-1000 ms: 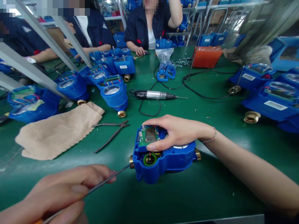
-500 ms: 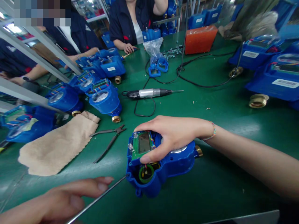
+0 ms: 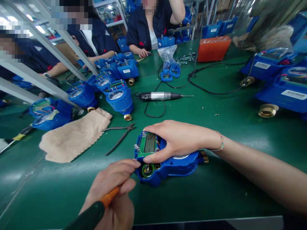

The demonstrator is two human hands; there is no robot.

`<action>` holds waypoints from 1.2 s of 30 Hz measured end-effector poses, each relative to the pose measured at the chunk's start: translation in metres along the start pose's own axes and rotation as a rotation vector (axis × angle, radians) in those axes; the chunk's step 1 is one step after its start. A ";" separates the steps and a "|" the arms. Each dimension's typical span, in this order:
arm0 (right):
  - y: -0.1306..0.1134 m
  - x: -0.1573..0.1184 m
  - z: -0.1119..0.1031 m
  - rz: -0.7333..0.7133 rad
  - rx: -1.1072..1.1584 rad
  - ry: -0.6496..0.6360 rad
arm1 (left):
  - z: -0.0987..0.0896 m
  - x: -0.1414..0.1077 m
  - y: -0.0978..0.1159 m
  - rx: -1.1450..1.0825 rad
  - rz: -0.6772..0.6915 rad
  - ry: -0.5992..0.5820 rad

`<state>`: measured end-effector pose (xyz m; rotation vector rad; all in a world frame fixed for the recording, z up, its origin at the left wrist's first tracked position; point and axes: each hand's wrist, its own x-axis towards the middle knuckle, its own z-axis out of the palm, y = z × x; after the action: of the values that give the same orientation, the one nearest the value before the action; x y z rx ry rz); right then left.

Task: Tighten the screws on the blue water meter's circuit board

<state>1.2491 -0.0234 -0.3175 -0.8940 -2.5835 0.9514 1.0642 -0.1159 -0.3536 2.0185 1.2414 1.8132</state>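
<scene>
My right hand (image 3: 176,140) is wrapped over a blue water meter (image 3: 185,166) lying on the green table. Its thumb and fingers span the housing around a green circuit board (image 3: 142,149) with a small display (image 3: 150,142). An opened compartment below the board shows a round green-rimmed part (image 3: 147,170). In my left hand (image 3: 112,185) is a screwdriver (image 3: 110,197) with an orange and dark green handle. The fingertips meet the near left corner of the meter, and they hide the screwdriver's tip. A small coil spring (image 3: 137,147) stands out at the board's left edge.
Cutting pliers (image 3: 122,138) and a beige cloth (image 3: 75,137) lie left of the meter. Beyond it is a corded electric screwdriver (image 3: 160,96). More blue meters (image 3: 119,99) stand left and right (image 3: 285,92). An orange box (image 3: 214,48) sits farther back; co-workers sit across the table.
My left hand has moved right and up to the meter's corner, and the screwdriver handle has come into view. My right hand keeps its hold on the meter. The view has shifted left.
</scene>
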 end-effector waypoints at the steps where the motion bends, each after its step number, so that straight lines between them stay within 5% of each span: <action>1: -0.002 0.000 0.001 -0.002 -0.004 0.000 | -0.001 -0.003 -0.001 0.006 0.033 0.013; 7: -0.008 0.003 0.003 0.020 -0.022 -0.009 | -0.014 -0.011 -0.014 -0.030 0.201 0.056; 14: -0.010 0.008 0.002 0.027 0.009 -0.028 | -0.026 -0.009 -0.020 -0.108 0.207 -0.080; 36: -0.012 0.006 0.006 0.118 -0.022 0.047 | -0.009 0.004 -0.023 -0.079 0.302 -0.073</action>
<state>1.2363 -0.0300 -0.3139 -1.0725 -2.5309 0.9222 1.0459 -0.1020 -0.3619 2.3053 0.8680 1.8571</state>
